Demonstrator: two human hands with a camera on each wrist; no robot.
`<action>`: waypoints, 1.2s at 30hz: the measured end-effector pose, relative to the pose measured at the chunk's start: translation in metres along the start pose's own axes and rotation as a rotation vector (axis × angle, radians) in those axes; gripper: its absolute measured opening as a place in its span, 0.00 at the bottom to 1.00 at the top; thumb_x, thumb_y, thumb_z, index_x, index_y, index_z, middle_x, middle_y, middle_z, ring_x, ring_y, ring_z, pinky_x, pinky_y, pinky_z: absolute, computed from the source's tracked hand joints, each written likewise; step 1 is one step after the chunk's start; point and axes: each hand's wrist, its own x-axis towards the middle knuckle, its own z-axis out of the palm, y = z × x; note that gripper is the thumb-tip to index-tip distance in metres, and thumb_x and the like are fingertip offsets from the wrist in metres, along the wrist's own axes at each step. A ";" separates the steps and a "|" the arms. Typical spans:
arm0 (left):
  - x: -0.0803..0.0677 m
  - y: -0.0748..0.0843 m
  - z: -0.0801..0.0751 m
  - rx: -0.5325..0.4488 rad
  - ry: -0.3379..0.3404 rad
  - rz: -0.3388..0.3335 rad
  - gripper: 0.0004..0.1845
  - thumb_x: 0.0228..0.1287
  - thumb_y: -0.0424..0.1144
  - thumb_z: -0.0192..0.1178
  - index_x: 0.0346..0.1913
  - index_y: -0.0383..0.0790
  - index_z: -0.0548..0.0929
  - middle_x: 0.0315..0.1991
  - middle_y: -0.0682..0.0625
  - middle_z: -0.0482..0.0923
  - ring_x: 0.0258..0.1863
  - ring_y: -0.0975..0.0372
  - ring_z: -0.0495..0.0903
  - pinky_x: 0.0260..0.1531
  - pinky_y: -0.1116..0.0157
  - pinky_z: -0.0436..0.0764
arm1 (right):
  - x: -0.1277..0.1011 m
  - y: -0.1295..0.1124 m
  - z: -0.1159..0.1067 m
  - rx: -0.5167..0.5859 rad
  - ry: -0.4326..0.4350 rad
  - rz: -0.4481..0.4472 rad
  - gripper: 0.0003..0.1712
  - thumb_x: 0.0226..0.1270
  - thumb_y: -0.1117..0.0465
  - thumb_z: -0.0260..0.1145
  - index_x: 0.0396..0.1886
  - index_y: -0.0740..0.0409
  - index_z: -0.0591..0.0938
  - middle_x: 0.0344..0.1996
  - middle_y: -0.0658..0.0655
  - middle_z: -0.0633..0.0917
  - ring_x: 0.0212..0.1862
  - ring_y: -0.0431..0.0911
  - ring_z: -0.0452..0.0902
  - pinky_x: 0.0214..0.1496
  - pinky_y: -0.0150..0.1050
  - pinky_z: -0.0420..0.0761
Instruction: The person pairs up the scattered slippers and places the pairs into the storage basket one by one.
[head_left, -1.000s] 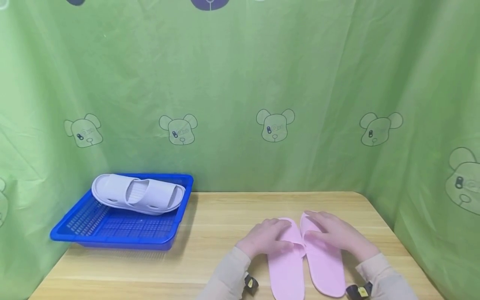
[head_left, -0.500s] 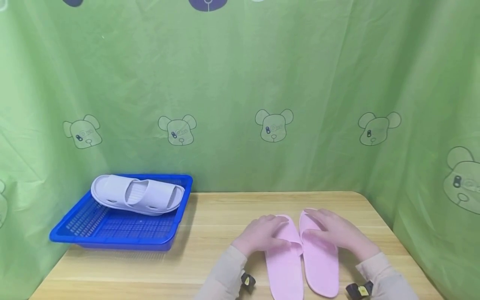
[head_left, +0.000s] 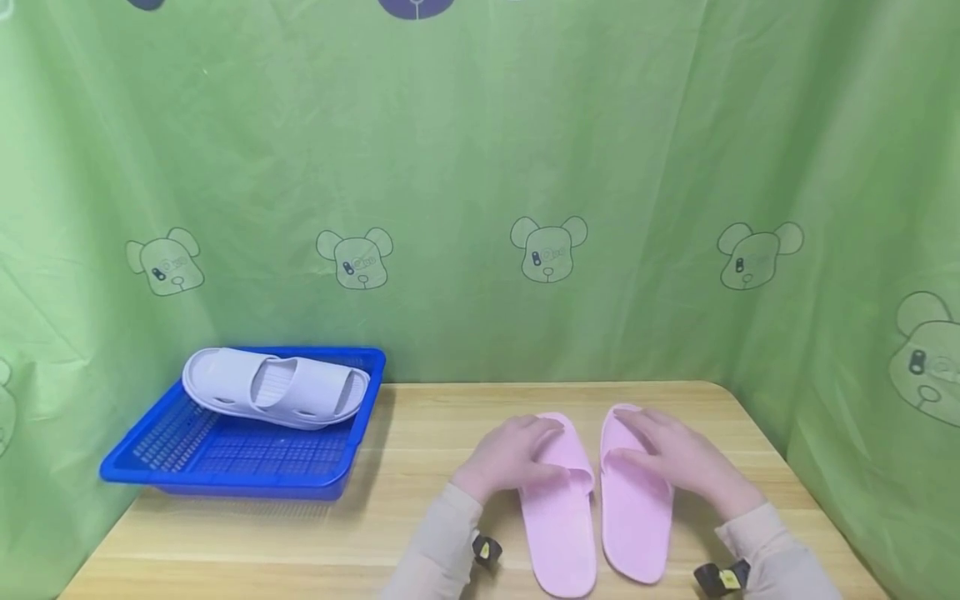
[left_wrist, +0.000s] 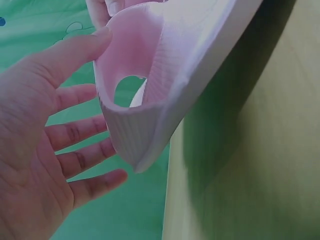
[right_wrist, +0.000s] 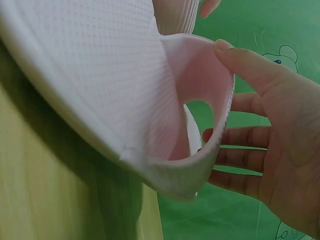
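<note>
Pink pair lightly steadied from its outer sides

A left pink slipper (head_left: 558, 533) and a right pink slipper (head_left: 637, 529) are set side by side on the table (head_left: 420, 467), toes turned towards the green curtain (head_left: 450, 325), with a narrow gap left between them. Each is reached from its own outer side: the left one is touched by the left hand (head_left: 510, 458), the other by the right hand (head_left: 678, 458). Neither of the hands is clenched; the fingers (left_wrist: 82, 132) are spread and nearly straight by the outside of the straps (head_left: 562, 450), and each thumb (right_wrist: 245, 60) is laid at a strap's rim. By such a light touch, it may be judged, angle and spacing could be governed without the straps being squashed. Whether the soles are fully borne by the table cannot be told.

A blue basket (head_left: 225, 477) is placed well apart, at the table's left. Across its back a pale slipper (head_left: 307, 389) is laid aslant, apparently propped by the rim; whether a second is hidden beneath cannot be told.
</note>
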 end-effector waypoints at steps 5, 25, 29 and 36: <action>-0.001 -0.004 -0.005 -0.026 0.016 -0.032 0.39 0.56 0.67 0.61 0.68 0.54 0.71 0.64 0.54 0.75 0.63 0.58 0.75 0.63 0.59 0.75 | 0.001 -0.001 -0.003 -0.016 0.017 0.023 0.44 0.62 0.32 0.61 0.69 0.56 0.70 0.63 0.70 0.75 0.61 0.68 0.72 0.56 0.70 0.73; -0.007 -0.016 -0.021 -0.124 0.074 -0.113 0.38 0.55 0.61 0.65 0.69 0.54 0.70 0.68 0.54 0.72 0.67 0.56 0.71 0.67 0.54 0.71 | 0.001 -0.006 -0.012 -0.031 0.082 0.104 0.43 0.64 0.34 0.61 0.69 0.58 0.69 0.62 0.72 0.74 0.59 0.70 0.72 0.55 0.70 0.73; -0.008 -0.020 -0.021 -0.142 0.083 -0.138 0.39 0.55 0.62 0.65 0.69 0.56 0.69 0.68 0.54 0.71 0.67 0.56 0.71 0.67 0.53 0.71 | 0.001 -0.006 -0.013 -0.026 0.092 0.121 0.44 0.64 0.34 0.60 0.69 0.59 0.68 0.62 0.73 0.73 0.60 0.71 0.71 0.56 0.71 0.72; -0.010 -0.029 -0.025 -0.162 0.102 -0.154 0.39 0.55 0.64 0.63 0.69 0.56 0.69 0.69 0.54 0.70 0.68 0.54 0.70 0.67 0.50 0.70 | 0.002 -0.003 -0.011 -0.007 0.111 0.148 0.44 0.65 0.34 0.59 0.69 0.59 0.68 0.63 0.73 0.72 0.60 0.72 0.70 0.55 0.71 0.72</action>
